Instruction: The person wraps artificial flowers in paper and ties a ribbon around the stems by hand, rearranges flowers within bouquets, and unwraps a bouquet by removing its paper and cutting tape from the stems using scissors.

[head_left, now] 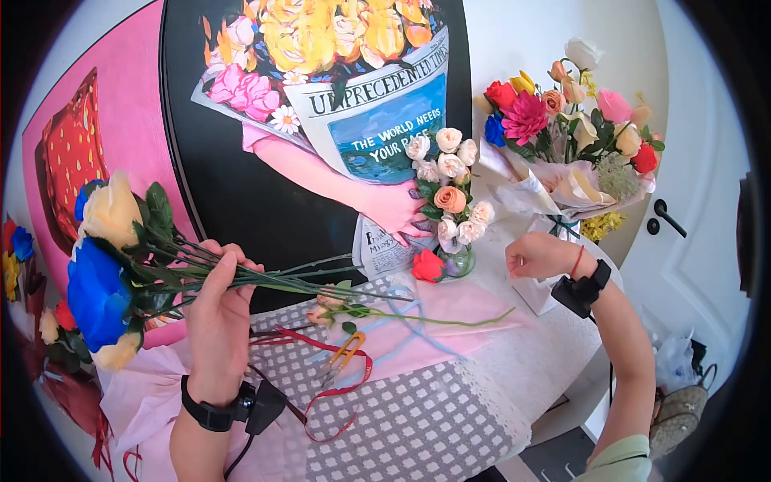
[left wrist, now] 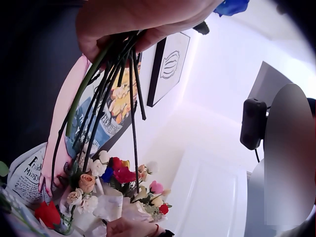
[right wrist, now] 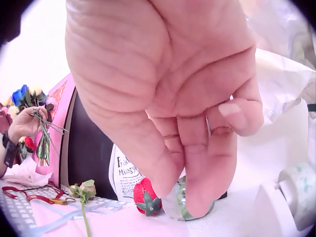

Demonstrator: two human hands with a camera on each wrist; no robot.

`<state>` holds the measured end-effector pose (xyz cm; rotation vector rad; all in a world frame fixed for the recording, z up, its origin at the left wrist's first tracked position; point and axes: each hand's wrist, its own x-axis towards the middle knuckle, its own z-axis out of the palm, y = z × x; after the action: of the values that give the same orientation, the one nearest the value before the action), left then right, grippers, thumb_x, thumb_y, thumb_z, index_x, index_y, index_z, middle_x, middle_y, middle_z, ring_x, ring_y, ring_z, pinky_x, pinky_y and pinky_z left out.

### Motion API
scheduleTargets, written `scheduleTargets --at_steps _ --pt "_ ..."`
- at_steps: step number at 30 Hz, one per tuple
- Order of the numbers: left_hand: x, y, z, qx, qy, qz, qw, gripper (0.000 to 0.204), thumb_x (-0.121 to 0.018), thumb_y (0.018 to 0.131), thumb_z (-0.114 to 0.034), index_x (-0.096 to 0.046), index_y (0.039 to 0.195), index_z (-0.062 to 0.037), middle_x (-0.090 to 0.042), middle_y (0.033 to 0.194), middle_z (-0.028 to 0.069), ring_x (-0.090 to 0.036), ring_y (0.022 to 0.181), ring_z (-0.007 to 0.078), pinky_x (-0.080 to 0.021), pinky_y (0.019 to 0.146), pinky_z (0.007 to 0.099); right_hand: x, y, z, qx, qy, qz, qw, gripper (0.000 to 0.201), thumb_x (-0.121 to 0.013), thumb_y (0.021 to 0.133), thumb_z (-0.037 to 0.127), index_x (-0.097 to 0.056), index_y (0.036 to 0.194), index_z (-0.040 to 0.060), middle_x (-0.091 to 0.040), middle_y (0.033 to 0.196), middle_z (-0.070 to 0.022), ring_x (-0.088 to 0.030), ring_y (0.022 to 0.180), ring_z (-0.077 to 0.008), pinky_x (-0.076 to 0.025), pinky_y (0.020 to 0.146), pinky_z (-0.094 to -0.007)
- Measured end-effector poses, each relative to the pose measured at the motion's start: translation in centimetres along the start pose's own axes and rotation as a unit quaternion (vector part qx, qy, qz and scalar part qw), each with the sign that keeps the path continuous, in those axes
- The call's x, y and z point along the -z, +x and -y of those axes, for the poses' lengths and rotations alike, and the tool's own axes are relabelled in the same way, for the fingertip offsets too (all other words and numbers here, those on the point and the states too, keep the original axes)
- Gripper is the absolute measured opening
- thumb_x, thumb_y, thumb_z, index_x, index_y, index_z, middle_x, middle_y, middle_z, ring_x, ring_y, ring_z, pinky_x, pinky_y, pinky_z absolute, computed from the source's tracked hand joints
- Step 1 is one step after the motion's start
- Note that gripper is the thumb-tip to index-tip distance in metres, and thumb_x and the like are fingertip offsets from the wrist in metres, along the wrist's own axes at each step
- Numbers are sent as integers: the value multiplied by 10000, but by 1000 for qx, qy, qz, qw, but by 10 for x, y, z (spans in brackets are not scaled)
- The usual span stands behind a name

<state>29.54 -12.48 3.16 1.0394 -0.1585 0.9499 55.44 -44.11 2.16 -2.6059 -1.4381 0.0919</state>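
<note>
My left hand (head_left: pixel 221 309) grips the green stems (head_left: pixel 281 277) of a bunch with a large blue flower (head_left: pixel 98 285) and cream flowers (head_left: pixel 112 213), raised at the left. In the left wrist view, the stem ends fan out below the fingers. My right hand (head_left: pixel 544 255) hovers beside the glass vase (head_left: pixel 459 262), with its outer fingers curled. Between its thumb and fingertip in the right wrist view is a faint, clear piece that looks like tape (right wrist: pixel 173 205). A loose pale-rose stem (head_left: pixel 434 321) lies across the pink paper (head_left: pixel 474 309).
Orange-handled scissors (head_left: pixel 348 350) and red ribbon (head_left: pixel 369 369) lie on the checked cloth (head_left: pixel 401 418). A red rose (head_left: pixel 428 266) rests by the vase. Behind the right hand stands a wrapped bouquet (head_left: pixel 570 181). A white dispenser (right wrist: pixel 271 207) with a roll is at the right.
</note>
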Motion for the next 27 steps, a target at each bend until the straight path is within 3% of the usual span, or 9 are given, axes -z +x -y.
scheduleTargets --at_steps 7,10,23,27 --pt "7 3 -2 22 -23 3 999 147 -547 837 -36 -509 975 -69 -561 879 55 -562 799 149 -464 758 286 -24 14 -14 -26 -93 21 995 110 -624 626 154 -609 707 81 -613 691 -88 -595 678 -261 -452 596 -367" --pt "9 6 -1 32 -28 -5 999 151 -554 833 -41 -515 976 -72 -568 874 53 -562 799 148 -462 748 281 -32 19 -17 -17 -122 36 992 119 -633 648 183 -613 715 87 -622 697 -75 -599 665 -262 -456 590 -360" --pt "14 9 -1 40 -21 4 999 172 -564 836 -63 -526 1004 -82 -577 886 33 -562 789 134 -463 753 277 -13 11 -3 -27 -129 33 991 107 -611 628 164 -594 703 90 -609 687 -85 -594 689 -276 -453 585 -373" --pt "14 9 -1 42 -18 1 999 177 -566 835 -63 -526 1007 -80 -578 882 33 -564 790 136 -464 753 278 -3 9 3 -21 -114 82 990 123 -619 607 166 -601 698 86 -613 689 -78 -594 686 -268 -453 585 -369"
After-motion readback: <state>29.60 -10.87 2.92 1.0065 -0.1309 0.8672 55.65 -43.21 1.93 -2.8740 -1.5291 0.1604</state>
